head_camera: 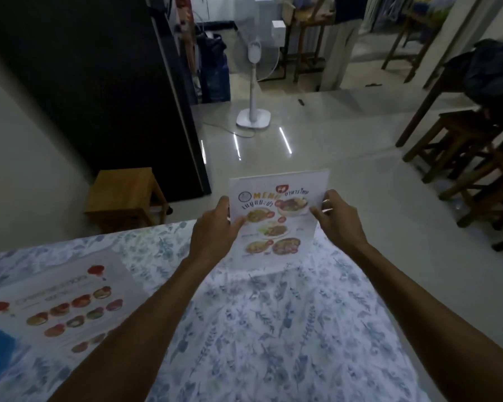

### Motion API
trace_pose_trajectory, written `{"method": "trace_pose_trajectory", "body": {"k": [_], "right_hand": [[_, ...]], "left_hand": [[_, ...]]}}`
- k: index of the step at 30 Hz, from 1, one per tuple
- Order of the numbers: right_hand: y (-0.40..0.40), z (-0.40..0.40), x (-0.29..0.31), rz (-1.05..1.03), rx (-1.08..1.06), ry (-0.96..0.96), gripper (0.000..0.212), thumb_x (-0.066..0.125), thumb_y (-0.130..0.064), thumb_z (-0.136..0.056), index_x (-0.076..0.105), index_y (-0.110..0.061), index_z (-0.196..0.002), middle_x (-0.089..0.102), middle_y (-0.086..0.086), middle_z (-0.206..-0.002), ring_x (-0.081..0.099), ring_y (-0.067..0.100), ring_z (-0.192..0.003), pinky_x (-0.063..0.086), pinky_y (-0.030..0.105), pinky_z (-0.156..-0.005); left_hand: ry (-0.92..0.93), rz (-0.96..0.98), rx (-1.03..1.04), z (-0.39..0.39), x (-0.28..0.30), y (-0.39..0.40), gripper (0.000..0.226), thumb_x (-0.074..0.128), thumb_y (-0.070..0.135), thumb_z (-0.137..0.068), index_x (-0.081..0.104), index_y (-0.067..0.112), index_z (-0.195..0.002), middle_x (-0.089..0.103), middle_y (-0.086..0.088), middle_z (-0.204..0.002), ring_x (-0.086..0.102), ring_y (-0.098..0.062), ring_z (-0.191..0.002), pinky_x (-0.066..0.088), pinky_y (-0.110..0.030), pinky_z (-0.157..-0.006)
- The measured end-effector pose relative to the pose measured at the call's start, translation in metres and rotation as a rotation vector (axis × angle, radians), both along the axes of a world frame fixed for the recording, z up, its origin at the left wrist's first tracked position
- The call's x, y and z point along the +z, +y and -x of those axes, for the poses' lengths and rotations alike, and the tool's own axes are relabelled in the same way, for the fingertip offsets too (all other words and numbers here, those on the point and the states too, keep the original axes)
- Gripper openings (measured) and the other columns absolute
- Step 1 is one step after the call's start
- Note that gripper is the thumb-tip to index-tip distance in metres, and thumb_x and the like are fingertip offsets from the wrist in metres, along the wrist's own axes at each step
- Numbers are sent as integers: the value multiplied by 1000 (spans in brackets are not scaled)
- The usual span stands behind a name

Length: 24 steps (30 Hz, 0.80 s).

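Just above the frame's centre, the left hand [215,227] pinches the left edge of a printed menu sheet [276,219] while the right hand [336,219] grips its right edge, holding it upright over the far edge of the floral-clothed counter [259,329]. A second menu [67,303] lies flat on the counter at lower left, and a white pedestal fan [253,105] stands on the floor at upper centre.

Dim room, ceiling-light streaks glaring on the floor [317,169]; soft, warped edges.

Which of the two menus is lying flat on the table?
The left menu, flat on the cloth, with no hand on it. The other menu is upright, gripped at its sides by the left hand and right hand.
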State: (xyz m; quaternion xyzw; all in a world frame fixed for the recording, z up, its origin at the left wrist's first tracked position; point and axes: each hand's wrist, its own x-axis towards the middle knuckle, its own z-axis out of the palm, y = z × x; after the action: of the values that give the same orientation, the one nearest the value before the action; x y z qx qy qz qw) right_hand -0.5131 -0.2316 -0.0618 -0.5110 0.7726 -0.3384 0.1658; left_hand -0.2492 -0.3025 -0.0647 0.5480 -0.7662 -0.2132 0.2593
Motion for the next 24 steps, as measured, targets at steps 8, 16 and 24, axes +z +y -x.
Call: {"method": "trace_pose_trajectory", "body": {"k": [8, 16, 24], "right_hand": [[-46, 80, 19, 42, -40, 41, 29, 63, -30, -94, 56, -9, -113, 71, 13, -116, 69, 26, -89, 56, 36, -71], [-90, 123, 11, 54, -39, 59, 32, 63, -28, -95, 55, -6, -117, 70, 15, -118, 71, 31, -96, 60, 43, -75], [-118, 145, -19, 17, -31, 85, 33, 63, -28, -95, 55, -5, -118, 69, 16, -120, 70, 32, -98, 58, 39, -75]], "left_hand": [[6, 48, -15, 85, 18, -50, 37, 69, 41, -88, 52, 16, -110, 73, -6, -101, 70, -24, -80, 60, -42, -64], [-8, 35, -9, 132, 11, -86, 37, 67, 42, -89, 52, 16, -111, 74, -7, -104, 71, -25, -82, 59, -43, -65], [-45, 7, -24, 154, -14, -112, 43, 67, 42, -90, 53, 14, -119, 73, -7, -108, 71, -26, -85, 59, -40, -66]]}}
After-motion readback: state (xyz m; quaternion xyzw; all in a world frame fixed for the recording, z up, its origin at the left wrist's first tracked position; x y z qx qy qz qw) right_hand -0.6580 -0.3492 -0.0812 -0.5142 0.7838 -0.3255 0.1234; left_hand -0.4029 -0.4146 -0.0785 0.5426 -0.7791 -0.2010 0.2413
